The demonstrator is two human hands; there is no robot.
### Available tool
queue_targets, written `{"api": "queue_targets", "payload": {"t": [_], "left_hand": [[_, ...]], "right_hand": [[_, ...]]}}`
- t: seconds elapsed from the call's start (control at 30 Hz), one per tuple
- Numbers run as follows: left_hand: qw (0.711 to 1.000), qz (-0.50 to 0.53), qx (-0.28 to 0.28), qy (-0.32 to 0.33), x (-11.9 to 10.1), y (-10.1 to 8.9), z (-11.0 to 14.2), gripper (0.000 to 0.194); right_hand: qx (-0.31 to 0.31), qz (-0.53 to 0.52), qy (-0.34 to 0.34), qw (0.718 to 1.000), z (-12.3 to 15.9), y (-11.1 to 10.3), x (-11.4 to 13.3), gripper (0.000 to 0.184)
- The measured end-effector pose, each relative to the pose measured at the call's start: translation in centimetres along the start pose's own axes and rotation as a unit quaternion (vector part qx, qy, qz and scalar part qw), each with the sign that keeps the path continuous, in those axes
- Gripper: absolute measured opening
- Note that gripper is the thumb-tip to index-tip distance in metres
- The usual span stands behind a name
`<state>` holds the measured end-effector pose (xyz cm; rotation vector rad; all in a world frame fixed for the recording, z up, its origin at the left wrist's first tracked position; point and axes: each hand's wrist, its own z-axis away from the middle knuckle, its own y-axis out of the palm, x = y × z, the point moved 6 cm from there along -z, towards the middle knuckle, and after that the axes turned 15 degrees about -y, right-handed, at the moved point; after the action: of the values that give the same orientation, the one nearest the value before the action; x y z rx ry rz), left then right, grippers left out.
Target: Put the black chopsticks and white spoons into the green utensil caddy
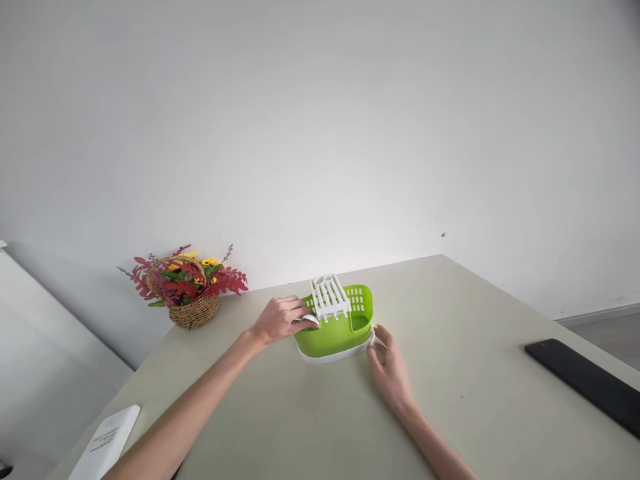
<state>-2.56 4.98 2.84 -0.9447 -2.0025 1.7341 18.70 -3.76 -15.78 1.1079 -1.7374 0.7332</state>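
Observation:
A green plastic drainer basket (333,333) sits on a white tray base (334,355) near the middle of the pale table (465,400). A white slotted rack insert (329,297) stands in the basket. My left hand (281,320) rests on the basket's left rim, fingers curled over the edge beside a small white piece (310,321). My right hand (390,370) is at the basket's right front corner, with thumb and fingers pinched on the tray's white edge.
A woven basket of red and yellow artificial flowers (187,283) stands at the table's back left corner. A white booklet (107,440) lies at the near left edge. A flat black object (587,383) lies at the right. A plain wall stands behind.

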Motion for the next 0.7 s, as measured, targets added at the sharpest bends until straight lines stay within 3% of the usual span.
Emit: {"api": "queue_targets", "payload": {"t": [0.17,0.3,0.43,0.53,0.7], "left_hand": [[0.981,-0.073,-0.1,0.149,-1.7,-0.1,0.8,0.035],[0.97,-0.06,-0.157,0.175,-2.4,-0.5,1.6,0.031],[0.969,0.012,-0.218,0.12,-1.4,-1.9,2.1,0.032],[0.957,0.048,-0.283,0.035,0.3,-3.6,2.4,0.038],[0.892,0.113,-0.415,-0.137,3.3,-6.2,3.1,0.048]], "right_hand": [[0.022,0.033,-0.007,0.999,0.1,0.1,0.1,0.065],[0.035,0.063,-0.011,0.997,0.2,-0.1,0.4,0.062],[0.046,0.088,0.002,0.995,0.3,-0.3,0.4,0.062],[0.057,0.098,0.006,0.993,0.4,-0.5,0.5,0.063],[0.065,0.12,0.011,0.991,0.9,-0.7,0.3,0.065]]}}
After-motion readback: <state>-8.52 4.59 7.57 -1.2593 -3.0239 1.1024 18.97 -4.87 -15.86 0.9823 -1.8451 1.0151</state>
